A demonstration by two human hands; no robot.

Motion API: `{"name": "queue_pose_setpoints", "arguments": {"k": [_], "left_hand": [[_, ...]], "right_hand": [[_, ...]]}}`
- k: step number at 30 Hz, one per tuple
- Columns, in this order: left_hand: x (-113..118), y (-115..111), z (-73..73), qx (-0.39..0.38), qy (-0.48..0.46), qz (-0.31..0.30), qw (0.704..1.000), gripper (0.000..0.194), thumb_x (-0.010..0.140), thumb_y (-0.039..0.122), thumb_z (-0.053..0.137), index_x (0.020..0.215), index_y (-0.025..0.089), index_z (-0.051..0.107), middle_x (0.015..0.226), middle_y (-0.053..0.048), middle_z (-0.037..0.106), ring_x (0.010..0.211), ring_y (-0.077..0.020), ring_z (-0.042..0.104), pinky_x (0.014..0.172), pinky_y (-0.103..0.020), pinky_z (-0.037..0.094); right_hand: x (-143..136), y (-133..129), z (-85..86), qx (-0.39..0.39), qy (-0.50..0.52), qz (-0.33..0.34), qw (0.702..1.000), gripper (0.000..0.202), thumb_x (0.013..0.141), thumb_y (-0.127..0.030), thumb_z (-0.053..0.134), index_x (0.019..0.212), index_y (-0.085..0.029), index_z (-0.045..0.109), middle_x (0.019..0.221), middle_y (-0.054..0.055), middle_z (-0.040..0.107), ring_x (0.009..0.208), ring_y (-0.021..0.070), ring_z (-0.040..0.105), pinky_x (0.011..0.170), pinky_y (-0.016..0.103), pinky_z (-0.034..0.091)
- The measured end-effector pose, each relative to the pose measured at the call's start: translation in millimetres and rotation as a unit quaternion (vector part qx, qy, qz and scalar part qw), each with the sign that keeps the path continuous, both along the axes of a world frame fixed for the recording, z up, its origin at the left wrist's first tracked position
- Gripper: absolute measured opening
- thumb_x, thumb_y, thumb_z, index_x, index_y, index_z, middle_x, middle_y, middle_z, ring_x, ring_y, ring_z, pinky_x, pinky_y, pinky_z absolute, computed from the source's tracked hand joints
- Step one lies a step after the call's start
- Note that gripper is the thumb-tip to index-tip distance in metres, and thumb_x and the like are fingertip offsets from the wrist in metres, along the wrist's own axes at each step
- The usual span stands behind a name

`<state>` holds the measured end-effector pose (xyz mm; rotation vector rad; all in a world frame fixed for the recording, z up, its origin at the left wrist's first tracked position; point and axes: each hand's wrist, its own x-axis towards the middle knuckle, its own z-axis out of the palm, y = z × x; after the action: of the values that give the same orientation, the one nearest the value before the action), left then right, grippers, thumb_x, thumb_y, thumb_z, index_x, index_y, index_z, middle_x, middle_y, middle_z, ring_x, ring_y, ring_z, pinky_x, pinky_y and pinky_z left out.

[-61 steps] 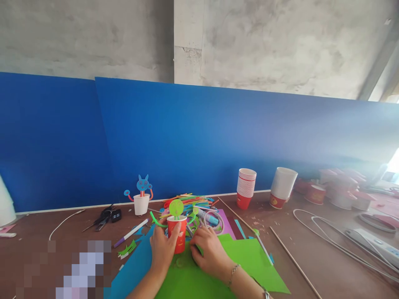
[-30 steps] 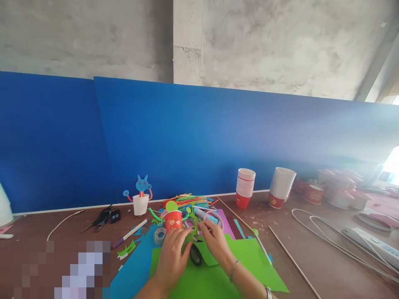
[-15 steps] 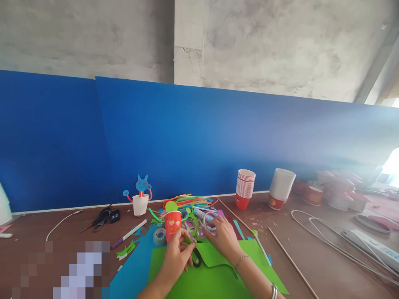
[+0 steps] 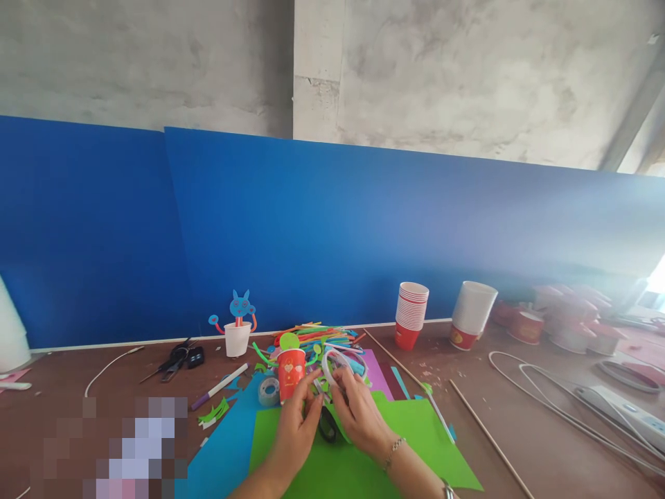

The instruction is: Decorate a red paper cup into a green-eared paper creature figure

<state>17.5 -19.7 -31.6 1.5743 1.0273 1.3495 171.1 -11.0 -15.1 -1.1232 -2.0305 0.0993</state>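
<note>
Ring point(image 4: 326, 365), pale and see-through, stands tilted in the right hand point(image 4: 359, 410), above the near edge of the craft scraps and just right of the red cup point(image 4: 291, 369). The right hand reaches in from the lower right, back of the hand up, wrist angled toward the middle; its thumb and fingers are bent and closed on the ring's near side. The left hand point(image 4: 299, 418) comes from the lower left, its fingers curved forward and inward just in front of the red cup. Its thumb and index finger are nearly together; whether anything is pinched between them, I cannot tell. The two hands face each other, fingertips near but apart, over the green paper point(image 4: 332, 475).

Between them lie the scissors point(image 4: 327, 424), black handle toward the person. The tape roll point(image 4: 269, 391) sits left of the red cup on the blue paper point(image 4: 226, 443). Farther left are the marker point(image 4: 221, 387) and, behind it, the white cup point(image 4: 237, 340) with its blue paper head. The cup stack point(image 4: 413, 308) stands upright at back right.
</note>
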Motion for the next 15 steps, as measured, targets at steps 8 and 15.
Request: {"name": "queue_pose_setpoints", "arguments": {"k": [8, 15], "left_hand": [[-5, -1, 0.2, 0.037, 0.084, -0.001, 0.996, 0.046, 0.087, 0.048, 0.047, 0.120, 0.020, 0.063, 0.088, -0.008, 0.068, 0.065, -0.0199, 0.057, 0.060, -0.028, 0.047], [-4, 3, -0.1, 0.024, 0.086, 0.038, 0.995, 0.030, 0.081, 0.046, 0.056, 0.084, 0.018, 0.066, 0.051, 0.005, 0.040, 0.048, -0.0135, 0.039, 0.047, -0.023, 0.032]], "right_hand": [[-1, 1, -10.1, -0.016, 0.001, 0.022, 1.000, 0.018, 0.094, -0.016, 0.033, 0.105, -0.022, 0.047, 0.095, 0.007, 0.065, 0.082, 0.0215, 0.060, 0.073, 0.034, 0.046], [-3, 0, -5.8, 0.037, -0.030, 0.029, 0.998, 0.017, 0.089, -0.013, 0.039, 0.101, -0.021, 0.049, 0.082, 0.006, 0.065, 0.074, 0.0216, 0.060, 0.070, 0.035, 0.044]]}}
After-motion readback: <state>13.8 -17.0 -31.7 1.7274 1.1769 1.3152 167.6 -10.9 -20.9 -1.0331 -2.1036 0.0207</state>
